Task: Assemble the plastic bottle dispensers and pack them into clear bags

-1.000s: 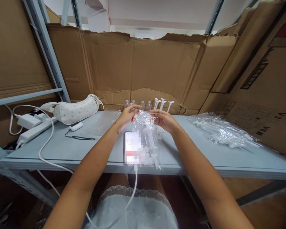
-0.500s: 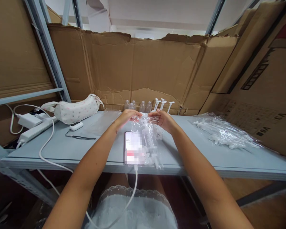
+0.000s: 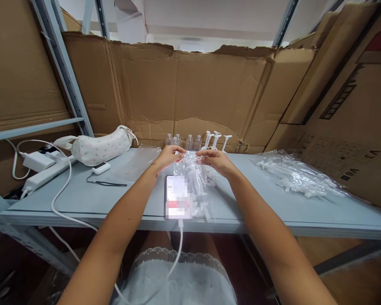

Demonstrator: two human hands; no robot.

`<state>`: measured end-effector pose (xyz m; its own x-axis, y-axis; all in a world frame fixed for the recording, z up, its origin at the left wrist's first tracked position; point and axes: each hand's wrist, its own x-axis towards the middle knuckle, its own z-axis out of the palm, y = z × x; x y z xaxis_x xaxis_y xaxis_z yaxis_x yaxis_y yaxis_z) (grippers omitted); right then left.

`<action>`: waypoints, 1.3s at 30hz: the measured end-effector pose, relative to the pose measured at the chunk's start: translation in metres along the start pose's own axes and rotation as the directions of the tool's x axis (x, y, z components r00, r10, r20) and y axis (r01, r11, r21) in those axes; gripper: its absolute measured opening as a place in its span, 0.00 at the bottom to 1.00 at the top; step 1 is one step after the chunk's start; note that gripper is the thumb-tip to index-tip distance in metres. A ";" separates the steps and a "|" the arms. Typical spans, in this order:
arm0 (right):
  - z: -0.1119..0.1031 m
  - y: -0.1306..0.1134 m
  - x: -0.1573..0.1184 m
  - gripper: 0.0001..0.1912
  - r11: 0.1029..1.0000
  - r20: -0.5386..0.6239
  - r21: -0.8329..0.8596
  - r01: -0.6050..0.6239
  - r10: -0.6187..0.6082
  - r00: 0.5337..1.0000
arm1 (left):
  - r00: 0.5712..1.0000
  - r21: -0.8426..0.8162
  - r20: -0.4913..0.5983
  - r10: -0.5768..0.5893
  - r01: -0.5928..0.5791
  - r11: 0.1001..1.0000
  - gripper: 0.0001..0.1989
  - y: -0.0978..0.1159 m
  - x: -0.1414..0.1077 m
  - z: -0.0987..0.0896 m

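Observation:
A clear plastic bag [image 3: 199, 186] with clear and white parts inside hangs over the middle of the grey table, its lower end near the front edge. My left hand [image 3: 171, 156] pinches the bag's top edge from the left. From the right, my right hand [image 3: 216, 160] grips the same edge, fingers pressed together. Partly beside and under the bag lies a phone [image 3: 177, 197], lit up, with a white cable plugged in. Small clear bottles [image 3: 189, 142] stand behind my hands, and white pump-like pieces [image 3: 216, 139] stand to their right.
On the right of the table [image 3: 241, 216] lies a large clear bag of white parts [image 3: 301, 176]. At the left are a patterned white pouch [image 3: 101, 146], a small white device [image 3: 100, 168], a flat clear bag [image 3: 135, 163] and a power strip [image 3: 47, 174]. Cardboard walls surround the table.
The fingers of both my hands have closed a little more on the bag's top edge, and the bag has shifted slightly. The other things stay where they were.

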<state>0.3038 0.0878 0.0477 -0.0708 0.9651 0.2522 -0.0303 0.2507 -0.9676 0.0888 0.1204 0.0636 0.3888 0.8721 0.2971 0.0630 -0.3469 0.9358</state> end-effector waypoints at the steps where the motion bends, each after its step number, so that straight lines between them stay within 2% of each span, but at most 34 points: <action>1: -0.001 -0.001 0.000 0.14 1.000 0.005 0.001 0.001 -0.001 1.000 | 1.000 -0.003 -0.002 0.014 -0.014 1.000 0.06 -0.001 0.001 -0.001; 8: -0.008 -0.002 0.001 0.15 1.000 0.032 -0.008 0.022 -0.021 0.999 | 0.997 -0.084 -0.040 0.070 -0.073 0.994 0.15 -0.005 0.005 0.000; 11: -0.009 0.000 0.002 0.15 0.999 0.017 -0.018 0.051 -0.051 0.999 | 0.994 -0.106 -0.097 0.059 -0.069 0.992 0.18 -0.005 0.002 0.003; 14: -0.009 0.000 0.002 0.15 0.997 -0.002 -0.007 0.073 -0.073 0.997 | 0.987 -0.205 -0.162 0.001 -0.035 0.978 0.17 -0.004 0.000 0.005; 15: -0.008 0.000 0.002 0.15 0.997 -0.008 -0.001 0.078 -0.078 0.997 | 0.989 -0.252 -0.144 -0.034 -0.003 0.968 0.15 -0.004 -0.001 0.005; 17: -0.007 0.000 0.002 0.15 0.996 -0.019 0.009 0.087 -0.087 0.996 | 0.992 -0.326 -0.040 -0.115 0.096 0.941 0.10 -0.004 -0.003 0.006; 19: -0.005 -0.001 0.002 0.15 0.995 -0.022 0.010 0.097 -0.097 0.995 | 0.978 -0.338 0.086 -0.191 0.209 0.918 0.09 -0.004 -0.005 0.009; 21: -0.004 0.000 0.002 0.16 0.995 -0.021 0.007 0.102 -0.102 0.995 | 0.963 -0.327 0.132 -0.237 0.268 0.906 0.09 -0.002 -0.007 0.013; 24: -0.002 -0.001 0.001 0.16 0.995 -0.016 0.006 0.097 -0.097 0.995 | 0.967 -0.327 0.093 -0.238 0.255 0.910 0.07 0.002 -0.010 0.020; 28: 0.000 -0.002 0.000 0.16 0.995 -0.009 0.018 0.100 -0.100 0.995 | 0.969 -0.301 0.010 -0.246 0.238 0.924 0.10 0.006 -0.011 0.026; 31: 0.002 -0.003 -0.002 0.20 0.992 -0.027 0.032 0.119 -0.118 0.993 | 0.969 -0.281 -0.002 -0.246 0.236 0.930 0.11 0.006 -0.011 0.027; 34: 0.003 -0.003 -0.003 0.22 0.999 -0.072 0.010 0.046 -0.045 0.996 | 0.972 -0.275 0.010 -0.234 0.228 0.934 0.11 0.004 -0.011 0.027; 39: 0.002 -0.004 -0.001 0.15 0.999 -0.057 -0.004 -0.039 0.039 0.998 | 0.976 -0.296 0.021 -0.217 0.214 0.931 0.11 0.002 -0.010 0.027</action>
<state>0.3015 0.0857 0.0509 -0.0146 0.9769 0.2131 -0.0236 0.2127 -0.9768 0.1103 0.1014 0.0573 0.3849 0.9192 0.0825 -0.1299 -0.0345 0.9909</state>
